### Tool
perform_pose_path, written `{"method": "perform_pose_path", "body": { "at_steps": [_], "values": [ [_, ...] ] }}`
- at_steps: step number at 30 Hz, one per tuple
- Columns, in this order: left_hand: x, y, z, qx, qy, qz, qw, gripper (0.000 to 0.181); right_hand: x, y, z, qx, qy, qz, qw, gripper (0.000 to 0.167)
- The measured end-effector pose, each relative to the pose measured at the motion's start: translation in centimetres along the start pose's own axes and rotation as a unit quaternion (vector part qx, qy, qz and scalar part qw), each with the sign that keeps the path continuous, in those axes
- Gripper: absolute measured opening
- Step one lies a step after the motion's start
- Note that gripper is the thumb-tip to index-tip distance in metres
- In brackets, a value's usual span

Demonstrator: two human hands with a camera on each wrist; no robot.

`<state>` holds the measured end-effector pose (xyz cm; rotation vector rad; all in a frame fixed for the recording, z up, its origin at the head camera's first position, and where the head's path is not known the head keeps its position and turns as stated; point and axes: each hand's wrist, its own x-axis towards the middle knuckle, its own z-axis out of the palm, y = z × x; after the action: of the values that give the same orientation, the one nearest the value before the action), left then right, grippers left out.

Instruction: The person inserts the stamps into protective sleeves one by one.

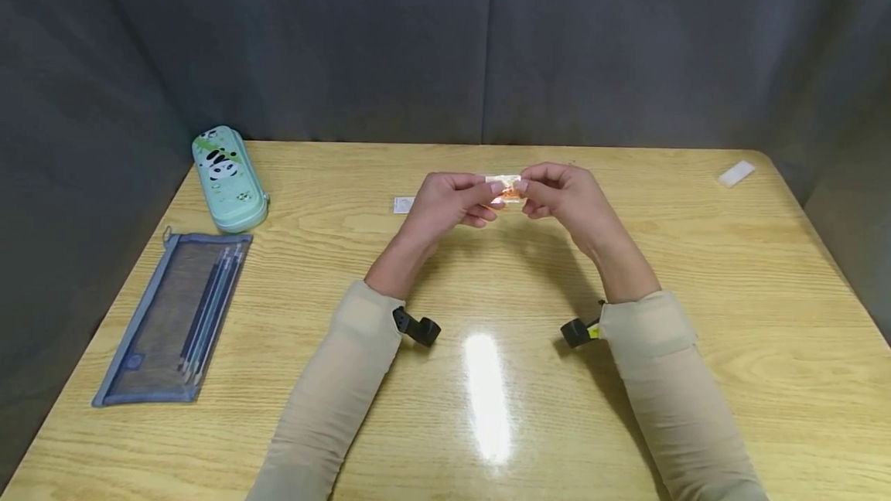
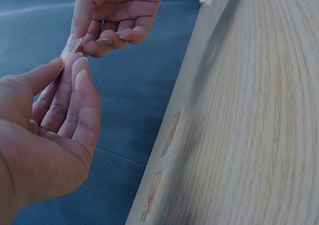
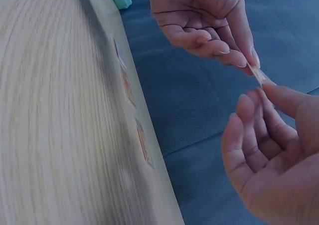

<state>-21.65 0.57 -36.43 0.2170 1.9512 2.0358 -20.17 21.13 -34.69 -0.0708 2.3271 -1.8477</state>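
A small flat packet [image 1: 506, 189], whitish with orange print, is held up above the far part of the table between both hands. My left hand [image 1: 455, 203] pinches its left end between thumb and fingers. At its other end, my right hand [image 1: 567, 199] pinches it the same way. The left wrist view shows the packet [image 2: 71, 47] nearly edge-on, stretched between the two thumbs, and the right wrist view shows the packet [image 3: 259, 75] as a thin strip. Below the hands, small packets with orange-red print [image 2: 153, 192] lie near the table's far edge, mostly hidden in the head view.
A whitish flat piece [image 1: 402, 205] lies beside my left hand. At far right is a white block [image 1: 736, 173]. On the left stand a mint panda pencil case [image 1: 230, 184] and a blue mesh zip pouch [image 1: 163, 315] with several pencils. Dark curtains [image 1: 348, 45] surround the wooden table [image 1: 557, 408].
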Motion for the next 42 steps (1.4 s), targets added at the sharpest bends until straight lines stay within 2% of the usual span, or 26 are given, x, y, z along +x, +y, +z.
{"method": "perform_pose_path", "body": {
  "at_steps": [4, 9, 19, 32, 37, 42],
  "values": [
    [-0.01, 0.12, 0.01, -0.003, 0.001, -0.002, 1.0, 0.027, -0.06, -0.13, -0.15, -0.007, -0.013, -0.003, 0.9999, 0.029],
    [0.0, 0.12, -0.32, -0.013, 0.01, -0.003, 0.9999, 0.028, -0.01, 0.0, -0.39, 0.005, -0.003, -0.01, 0.9999, 0.025],
    [-0.09, -0.09, -0.21, -0.027, 0.028, -0.003, 0.9992, 0.028, -0.11, -0.17, -0.22, 0.014, 0.01, 0.007, 0.9998, 0.019],
    [-0.07, -0.23, 0.04, -0.007, 0.043, 0.003, 0.999, 0.029, -0.09, 0.02, -0.14, 0.003, 0.015, 0.016, 0.9998, 0.026],
    [0.04, -0.38, 0.19, -0.02, 0.063, -0.007, 0.9978, 0.029, -0.05, 0.0, -0.35, 0.013, 0.005, 0.012, 0.9998, 0.037],
    [0.25, -0.66, 0.58, -0.019, 0.065, -0.017, 0.9976, 0.03, -0.09, 0.16, -0.53, 0.007, 0.002, 0.016, 0.9998, 0.037]
  ]
}}
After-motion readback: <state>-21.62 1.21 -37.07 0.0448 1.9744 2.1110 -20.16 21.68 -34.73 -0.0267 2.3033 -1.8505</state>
